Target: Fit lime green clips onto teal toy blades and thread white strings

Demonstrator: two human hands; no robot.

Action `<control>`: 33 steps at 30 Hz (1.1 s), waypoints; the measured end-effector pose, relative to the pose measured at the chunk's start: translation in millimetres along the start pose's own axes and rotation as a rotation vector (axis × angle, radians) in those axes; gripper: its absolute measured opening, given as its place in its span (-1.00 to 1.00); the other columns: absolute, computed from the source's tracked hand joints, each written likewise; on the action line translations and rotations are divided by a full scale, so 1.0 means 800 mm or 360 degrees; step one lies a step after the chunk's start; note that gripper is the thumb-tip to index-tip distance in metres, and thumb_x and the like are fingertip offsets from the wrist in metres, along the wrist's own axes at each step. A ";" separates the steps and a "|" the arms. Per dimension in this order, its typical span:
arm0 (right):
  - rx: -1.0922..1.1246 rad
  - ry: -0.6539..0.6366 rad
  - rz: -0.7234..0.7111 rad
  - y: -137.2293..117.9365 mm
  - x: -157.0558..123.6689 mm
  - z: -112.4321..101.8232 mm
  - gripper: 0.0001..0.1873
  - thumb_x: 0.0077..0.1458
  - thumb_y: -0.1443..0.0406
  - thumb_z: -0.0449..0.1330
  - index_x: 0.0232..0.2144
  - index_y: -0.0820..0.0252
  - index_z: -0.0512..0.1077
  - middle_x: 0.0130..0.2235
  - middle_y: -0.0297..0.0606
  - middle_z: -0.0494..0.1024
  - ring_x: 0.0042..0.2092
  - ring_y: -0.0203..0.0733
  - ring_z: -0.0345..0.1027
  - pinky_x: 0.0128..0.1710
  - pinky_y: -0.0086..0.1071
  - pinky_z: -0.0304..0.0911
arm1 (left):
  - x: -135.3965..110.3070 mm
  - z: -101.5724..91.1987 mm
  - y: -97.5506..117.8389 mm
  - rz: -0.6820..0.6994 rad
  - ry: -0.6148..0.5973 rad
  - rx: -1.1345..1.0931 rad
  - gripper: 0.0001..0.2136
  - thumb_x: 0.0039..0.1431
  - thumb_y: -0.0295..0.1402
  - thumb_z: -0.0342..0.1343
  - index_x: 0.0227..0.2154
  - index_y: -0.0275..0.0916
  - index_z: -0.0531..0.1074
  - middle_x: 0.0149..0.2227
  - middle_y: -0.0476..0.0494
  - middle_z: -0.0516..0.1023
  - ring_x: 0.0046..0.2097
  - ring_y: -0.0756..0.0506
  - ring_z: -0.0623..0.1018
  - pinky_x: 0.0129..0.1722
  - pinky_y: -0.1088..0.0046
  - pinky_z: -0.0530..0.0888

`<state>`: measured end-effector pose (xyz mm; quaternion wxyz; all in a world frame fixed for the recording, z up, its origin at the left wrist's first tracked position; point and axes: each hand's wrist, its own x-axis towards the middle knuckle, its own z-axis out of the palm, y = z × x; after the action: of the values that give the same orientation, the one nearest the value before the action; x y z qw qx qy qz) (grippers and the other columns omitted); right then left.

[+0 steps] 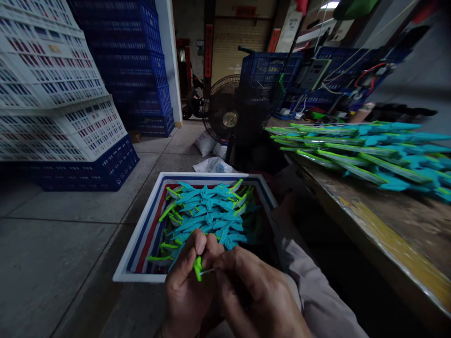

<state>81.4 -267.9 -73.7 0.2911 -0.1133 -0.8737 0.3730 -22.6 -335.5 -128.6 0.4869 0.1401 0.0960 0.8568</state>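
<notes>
My left hand (188, 286) pinches a small bright green plastic piece (198, 268) between thumb and fingers, just above the near rim of a white box. My right hand (257, 295) is closed beside it, its fingertips pressed against the same piece and a thin white string or wire (207, 271). Below the hands stands the white box (136, 256) with red and blue stripes inside, filled with several teal and green plastic pieces (207, 213).
A worn workbench (380, 216) on the right carries a long row of teal and green pieces (366, 150). A black floor fan (225, 115) stands ahead. White crates (52, 80) and blue crates (134, 65) are stacked left. White bags (211, 164) lie on the concrete floor.
</notes>
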 end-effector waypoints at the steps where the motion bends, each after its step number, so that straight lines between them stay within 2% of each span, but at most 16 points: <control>1: -0.0009 0.0000 -0.0020 0.000 0.000 0.000 -0.82 0.22 0.49 0.06 -0.28 0.13 0.38 -0.41 -0.41 0.47 -0.43 -0.39 0.39 -0.45 -0.60 0.24 | 0.000 0.000 0.001 0.0003 0.0000 -0.0006 -0.85 0.29 -0.31 0.10 -0.40 -0.21 0.33 -0.47 0.03 0.17 -0.40 -0.01 0.24 -0.31 0.40 0.28; 10: -0.0152 -0.0019 -0.0093 0.002 -0.002 0.000 -0.85 0.30 0.45 0.08 -0.26 0.13 0.39 -0.40 -0.38 0.48 -0.42 -0.35 0.42 -0.48 -0.54 0.20 | -0.001 -0.003 0.001 0.0005 0.0018 0.0037 -0.82 0.28 -0.29 0.12 -0.40 -0.21 0.32 -0.46 0.02 0.15 -0.39 -0.02 0.21 -0.33 0.41 0.26; 20: -0.0342 -0.0005 -0.0125 0.005 -0.006 0.006 -0.83 0.31 0.44 -0.01 -0.29 0.14 0.32 -0.40 -0.36 0.42 -0.47 -0.32 0.31 -0.50 -0.45 0.12 | -0.003 -0.006 0.002 -0.0001 -0.0005 0.0000 -0.84 0.30 -0.31 0.07 -0.39 -0.22 0.31 -0.45 0.04 0.13 -0.39 0.00 0.22 -0.31 0.41 0.25; 29: -0.0303 0.0046 -0.0191 0.006 -0.004 0.003 -0.86 0.30 0.45 0.05 -0.27 0.14 0.33 -0.44 -0.41 0.37 -0.47 -0.35 0.32 -0.50 -0.48 0.12 | -0.002 -0.003 0.000 0.0001 0.0030 -0.0009 -0.83 0.28 -0.30 0.11 -0.40 -0.22 0.30 -0.46 0.04 0.11 -0.39 0.00 0.21 -0.32 0.40 0.24; 33: -0.0307 0.0085 -0.0168 0.006 -0.005 0.006 -0.84 0.31 0.46 0.03 -0.29 0.14 0.31 -0.42 -0.37 0.40 -0.47 -0.33 0.31 -0.51 -0.47 0.10 | -0.002 -0.004 0.000 -0.0003 0.0063 0.0012 -0.82 0.27 -0.30 0.11 -0.41 -0.21 0.29 -0.45 0.03 0.13 -0.38 -0.02 0.20 -0.31 0.39 0.24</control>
<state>81.8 -268.8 -81.5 0.3212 -0.1045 -0.9023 0.2680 -22.7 -336.6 -132.0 0.4852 0.1249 0.1088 0.8586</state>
